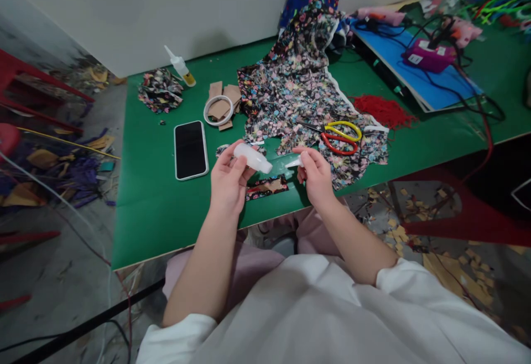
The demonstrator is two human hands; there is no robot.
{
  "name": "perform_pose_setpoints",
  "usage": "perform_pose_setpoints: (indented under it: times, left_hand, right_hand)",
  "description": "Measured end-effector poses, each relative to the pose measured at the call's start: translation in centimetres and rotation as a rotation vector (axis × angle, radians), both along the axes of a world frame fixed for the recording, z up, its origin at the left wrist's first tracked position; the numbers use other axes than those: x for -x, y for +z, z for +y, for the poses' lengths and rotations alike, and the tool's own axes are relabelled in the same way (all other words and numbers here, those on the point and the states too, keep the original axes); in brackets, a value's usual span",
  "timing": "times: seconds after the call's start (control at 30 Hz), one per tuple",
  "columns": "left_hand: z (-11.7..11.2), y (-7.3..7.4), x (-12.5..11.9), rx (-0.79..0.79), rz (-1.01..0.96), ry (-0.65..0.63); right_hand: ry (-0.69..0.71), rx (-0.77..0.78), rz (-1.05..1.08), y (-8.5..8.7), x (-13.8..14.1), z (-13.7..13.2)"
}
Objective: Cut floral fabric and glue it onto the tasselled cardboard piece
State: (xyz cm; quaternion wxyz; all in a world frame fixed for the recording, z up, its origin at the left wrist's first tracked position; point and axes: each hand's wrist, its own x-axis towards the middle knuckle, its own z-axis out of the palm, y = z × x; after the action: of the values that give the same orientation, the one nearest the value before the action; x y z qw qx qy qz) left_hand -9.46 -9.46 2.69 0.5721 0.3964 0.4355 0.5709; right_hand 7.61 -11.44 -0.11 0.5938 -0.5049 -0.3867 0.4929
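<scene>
My left hand (234, 178) is closed around a small white plastic glue bottle (252, 157), which is tilted with its neck to the right. Pinched in my right hand (314, 175) is a small white nozzle cap (295, 162), its narrow tip toward the bottle but apart from it. Below them on the green table lies a strip of floral fabric (267, 186) with brown card showing on it. Just beyond my right hand, scissors (341, 136) with one yellow and one red handle rest on a large piece of floral fabric (290, 90).
A phone (191, 150), a tape roll (218, 110) on card pieces, crumpled floral fabric (160, 91) and an upright glue bottle (181, 67) occupy the table's left. Red threads (384, 111), a blue folder (446, 82), cables and pink glue guns (380, 16) lie right.
</scene>
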Motion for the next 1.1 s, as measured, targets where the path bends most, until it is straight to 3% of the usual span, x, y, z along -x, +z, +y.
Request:
perform_pose_setpoints:
  times: [0.27,0.63,0.77,0.93,1.1]
  left_hand:
    - [0.1,-0.2,0.2,0.084,-0.083,0.063]
    - [-0.1,0.2,0.1,0.057,-0.032,0.048]
    - [-0.3,0.1,-0.6,-0.032,0.04,0.067]
    - [-0.9,-0.2,-1.3,-0.219,0.272,0.065]
    - [-1.6,-0.3,-1.6,-0.339,0.355,-0.029]
  right_hand:
    - [-0.001,-0.008,0.04,0.1,0.0,0.0]
    - [-0.002,0.0,0.013,0.0,0.1,0.1]
    - [-0.051,0.002,0.048,0.0,0.0,-0.1]
    - [-0.047,0.023,-0.01,0.4,-1.0,-1.8]
    - [0.012,0.04,-0.14,0.7,-1.9,-3.5]
